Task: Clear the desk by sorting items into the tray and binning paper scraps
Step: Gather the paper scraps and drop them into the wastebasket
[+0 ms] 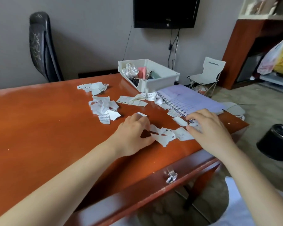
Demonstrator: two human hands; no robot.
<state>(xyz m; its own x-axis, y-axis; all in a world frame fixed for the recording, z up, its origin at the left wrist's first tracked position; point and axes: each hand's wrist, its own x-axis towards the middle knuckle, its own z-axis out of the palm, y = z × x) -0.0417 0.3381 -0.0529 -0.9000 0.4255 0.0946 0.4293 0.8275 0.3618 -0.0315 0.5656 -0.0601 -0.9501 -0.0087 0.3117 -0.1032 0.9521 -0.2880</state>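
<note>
Paper scraps [163, 136] lie under both hands: left [134, 132] pinches some, right [207, 126] presses flat.

Open desk [39, 119] at left; tray [162, 82], notebook [186, 97] and scraps [103, 106] at right.

Torn white scraps [104, 108] litter desk [39, 128] before filled tray [160, 84].

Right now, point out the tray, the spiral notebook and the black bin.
tray [160, 84], head view, front wall.
spiral notebook [189, 98], head view, top sheet.
black bin [274, 144], head view, side wall.
</note>
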